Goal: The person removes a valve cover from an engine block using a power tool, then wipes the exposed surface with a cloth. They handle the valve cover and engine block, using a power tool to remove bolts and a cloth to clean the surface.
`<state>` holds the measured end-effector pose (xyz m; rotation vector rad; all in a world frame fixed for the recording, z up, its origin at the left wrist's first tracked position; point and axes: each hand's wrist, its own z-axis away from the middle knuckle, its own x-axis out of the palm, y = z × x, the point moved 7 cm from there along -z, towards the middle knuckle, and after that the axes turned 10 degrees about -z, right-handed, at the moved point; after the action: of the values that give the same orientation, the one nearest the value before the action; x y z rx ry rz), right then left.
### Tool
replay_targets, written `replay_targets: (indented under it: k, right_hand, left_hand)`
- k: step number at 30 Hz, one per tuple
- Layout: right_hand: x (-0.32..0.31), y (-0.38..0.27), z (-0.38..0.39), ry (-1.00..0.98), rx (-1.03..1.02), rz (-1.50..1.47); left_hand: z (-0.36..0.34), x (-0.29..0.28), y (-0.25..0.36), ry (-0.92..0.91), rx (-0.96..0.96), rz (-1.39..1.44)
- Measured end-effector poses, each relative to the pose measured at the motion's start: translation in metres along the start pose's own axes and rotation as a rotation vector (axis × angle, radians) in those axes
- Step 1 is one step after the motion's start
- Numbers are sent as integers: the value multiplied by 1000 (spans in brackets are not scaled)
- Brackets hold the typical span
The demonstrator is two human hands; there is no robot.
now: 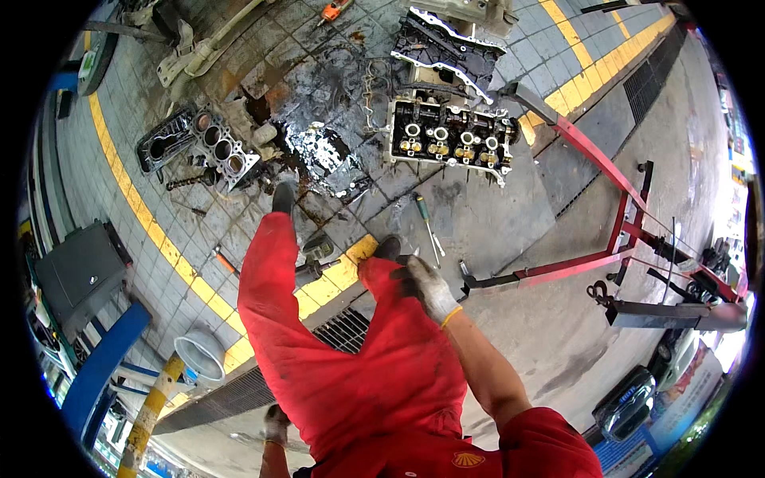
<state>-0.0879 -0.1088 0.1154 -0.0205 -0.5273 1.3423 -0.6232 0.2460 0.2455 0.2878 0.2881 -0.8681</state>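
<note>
My right hand, in a pale glove with dark fingertips, rests on my red-trousered right leg, fingers laid over it. My left hand, also gloved, is low beside my left hip; its fingers are mostly hidden. In front of my feet lie a cylinder head with valve gear, a black-and-silver engine part above it, an engine block with round bores and a black pan. A thin gasket lies between them. A green-handled screwdriver is near my right foot; an orange-handled tool is farther left.
A red engine-crane frame spans the right side. A yellow-striped post with a grey bucket and a blue lift arm stand lower left. An oil stain, floor grates and yellow lines cross the tiled floor.
</note>
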Motion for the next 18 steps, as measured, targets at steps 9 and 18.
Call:
replay_targets:
  k: [9,18]
  right_hand:
    - [154,18,-35,-197,11,49]
    - [399,75,-134,-350,-33,528]
  left_hand:
    - [30,60,287,146,614,146]
    - [-153,176,327,-316,327,674]
